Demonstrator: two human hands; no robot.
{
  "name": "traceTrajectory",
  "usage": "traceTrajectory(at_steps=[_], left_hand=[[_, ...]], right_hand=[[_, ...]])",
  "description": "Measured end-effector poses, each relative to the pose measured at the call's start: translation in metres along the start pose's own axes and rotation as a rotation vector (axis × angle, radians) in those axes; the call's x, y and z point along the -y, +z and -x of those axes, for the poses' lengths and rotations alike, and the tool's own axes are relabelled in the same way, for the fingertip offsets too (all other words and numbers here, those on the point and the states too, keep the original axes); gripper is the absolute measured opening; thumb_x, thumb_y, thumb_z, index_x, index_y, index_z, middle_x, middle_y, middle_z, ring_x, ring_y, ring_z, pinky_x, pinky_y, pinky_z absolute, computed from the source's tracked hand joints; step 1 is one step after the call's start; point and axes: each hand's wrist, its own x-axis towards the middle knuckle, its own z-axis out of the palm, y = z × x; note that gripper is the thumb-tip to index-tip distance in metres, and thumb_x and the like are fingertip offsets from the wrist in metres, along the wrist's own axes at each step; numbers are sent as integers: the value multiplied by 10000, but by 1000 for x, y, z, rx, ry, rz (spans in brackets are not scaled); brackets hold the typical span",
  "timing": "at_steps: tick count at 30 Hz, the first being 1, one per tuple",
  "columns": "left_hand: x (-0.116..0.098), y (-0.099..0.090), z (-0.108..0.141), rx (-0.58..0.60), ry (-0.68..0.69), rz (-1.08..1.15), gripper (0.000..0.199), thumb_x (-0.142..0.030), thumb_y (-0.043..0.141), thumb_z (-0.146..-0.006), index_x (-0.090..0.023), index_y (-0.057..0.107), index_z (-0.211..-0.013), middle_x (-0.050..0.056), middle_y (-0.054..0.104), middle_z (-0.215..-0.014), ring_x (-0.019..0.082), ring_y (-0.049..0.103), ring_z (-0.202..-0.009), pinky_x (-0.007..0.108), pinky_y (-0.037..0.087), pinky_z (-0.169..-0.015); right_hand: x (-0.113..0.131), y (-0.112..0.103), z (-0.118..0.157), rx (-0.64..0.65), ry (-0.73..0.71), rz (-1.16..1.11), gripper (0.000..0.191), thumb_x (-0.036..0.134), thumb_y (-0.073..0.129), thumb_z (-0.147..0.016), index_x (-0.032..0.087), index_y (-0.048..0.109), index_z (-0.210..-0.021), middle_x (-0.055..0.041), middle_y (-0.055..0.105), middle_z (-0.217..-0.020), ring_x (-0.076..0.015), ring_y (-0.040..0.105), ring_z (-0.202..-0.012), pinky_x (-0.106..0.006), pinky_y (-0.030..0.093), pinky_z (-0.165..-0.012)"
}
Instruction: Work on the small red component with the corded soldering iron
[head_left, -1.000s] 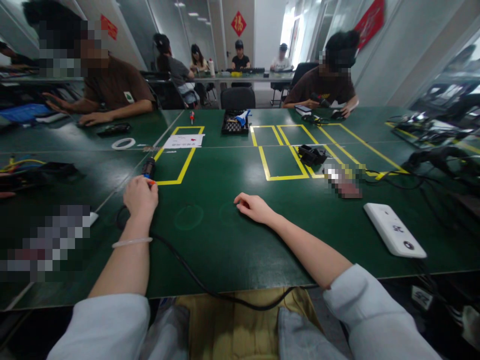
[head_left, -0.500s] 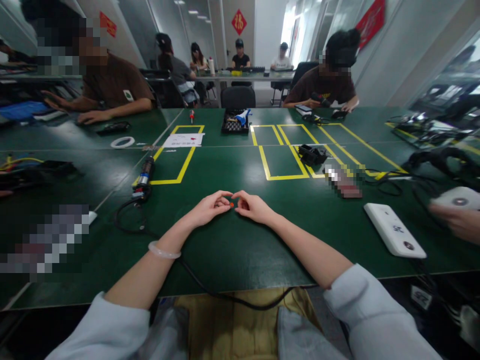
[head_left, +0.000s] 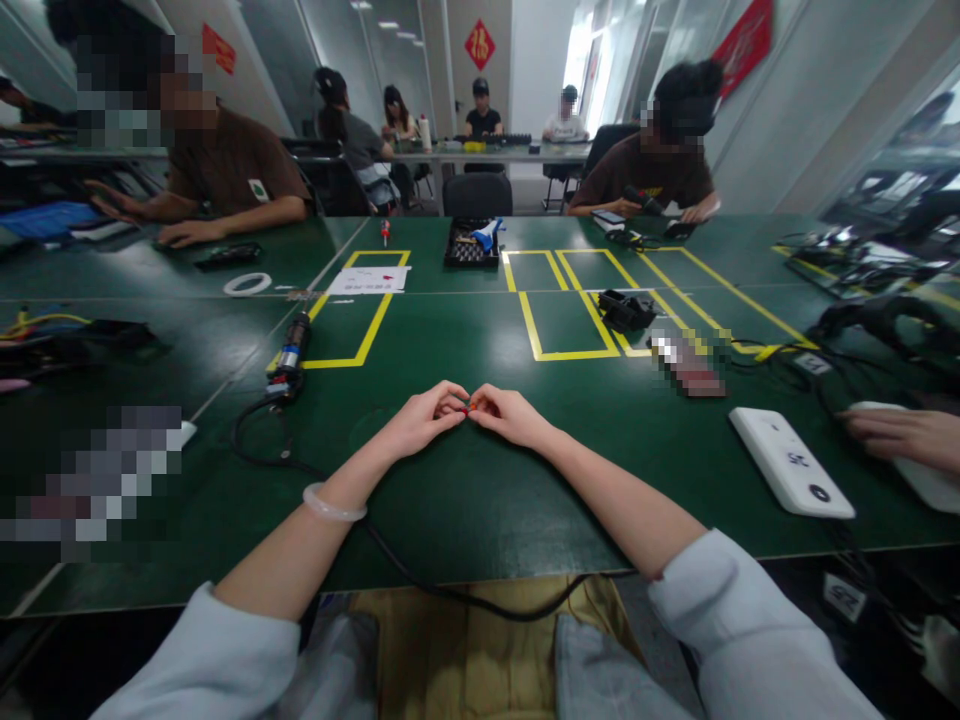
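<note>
My left hand [head_left: 431,417] and my right hand [head_left: 510,415] meet over the green table [head_left: 480,510], fingers curled and tips touching or nearly so. Between the fingertips of both hands shows a tiny red-orange piece [head_left: 470,408]. It is mostly covered, and its kind is too small to make out; whether it is one piece or two I cannot tell. A pale bracelet [head_left: 334,505] circles my left wrist. Both forearms rest near the table's front edge.
A black cable [head_left: 465,598] crosses beneath my left arm from a cylindrical device [head_left: 294,345]. To the right lies a white power bank [head_left: 789,462]; a neighbour's hand [head_left: 911,440] touches another white device. Farther off are yellow tape outlines [head_left: 574,355] and a black tray [head_left: 469,245].
My fingertips have come closer together, the left moving slightly right, and they cover more of the red-orange piece. At right, the neighbour's hand has shifted on the white device.
</note>
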Motion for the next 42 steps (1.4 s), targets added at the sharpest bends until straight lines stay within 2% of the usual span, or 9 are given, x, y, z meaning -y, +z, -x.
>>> traceTrajectory(at_steps=[8, 14, 19, 26, 28, 31, 36, 39, 42], left_hand=[[1, 4, 2, 57, 51, -6, 311, -401, 457, -939, -184, 488, -1159, 65, 703, -981, 169, 669, -843, 316, 494, -819], [2, 7, 1, 35, 76, -76, 284, -382, 534, -893, -207, 495, -1114, 39, 706, -961, 185, 672, -904, 295, 491, -797], [1, 4, 2, -11, 63, -140, 250, -401, 492, -913, -212, 517, -1075, 18, 706, -894, 185, 678, -869, 293, 478, -797], [0, 0, 1, -33, 50, -187, 298, -458, 475, -919, -207, 537, -1066, 25, 704, -923, 188, 666, -874, 296, 475, -797], [4, -9, 0, -120, 35, -253, 321, -468, 456, -923, -205, 543, -1086, 45, 695, -1010, 199, 651, -938, 314, 475, -839], [17, -35, 2, -358, -27, -500, 356, -454, 437, -922, -193, 557, -1132, 88, 646, -1153, 248, 591, -1084, 390, 424, -966], [50, -88, 24, -795, -299, -873, 515, -415, 478, -893, -129, 468, -1321, 198, 417, -1431, 373, 355, -1330, 559, 210, -1099], [68, -113, 42, -835, -573, -917, 671, -457, 535, -858, -44, 389, -1367, 269, 392, -1419, 425, 366, -1298, 607, 252, -1046], [80, -130, 52, -706, -774, -907, 693, -514, 532, -847, -22, 419, -1321, 275, 446, -1360, 417, 458, -1202, 572, 383, -945]], right_hand=[[4, -4, -1, 9, 40, 89, 255, 320, 470, -973, 153, 603, -835, 12, 628, -683, -88, 534, -615, -195, 344, -611], [5, -5, -1, 13, 47, 78, 321, 316, 440, -983, 152, 570, -740, 22, 590, -624, -84, 519, -589, -197, 340, -604], [0, -1, 0, -19, 43, -104, 233, 390, 568, -907, 175, 541, -994, 40, 589, -694, -94, 520, -597, -197, 372, -580], [-5, 2, 0, -9, -4, -149, 187, 337, 593, -874, 173, 542, -950, 21, 592, -742, -96, 514, -622, -211, 406, -602], [-5, 2, -1, -19, 7, -137, 174, 318, 595, -868, 173, 545, -950, 22, 592, -740, -97, 516, -621, -213, 410, -607], [-7, 1, -1, -17, 15, -127, 163, 299, 598, -861, 172, 547, -951, 22, 596, -742, -97, 518, -619, -215, 410, -609], [-6, 1, -1, -4, 15, -100, 153, 287, 606, -855, 171, 552, -938, 24, 591, -730, -99, 519, -619, -216, 399, -603], [-5, 1, -1, -1, 20, -99, 153, 283, 610, -852, 168, 551, -934, 25, 591, -726, -100, 524, -621, -218, 402, -608], [-4, 0, -1, 3, 16, -102, 152, 284, 608, -854, 166, 551, -931, 25, 591, -720, -101, 526, -616, -219, 401, -605]])
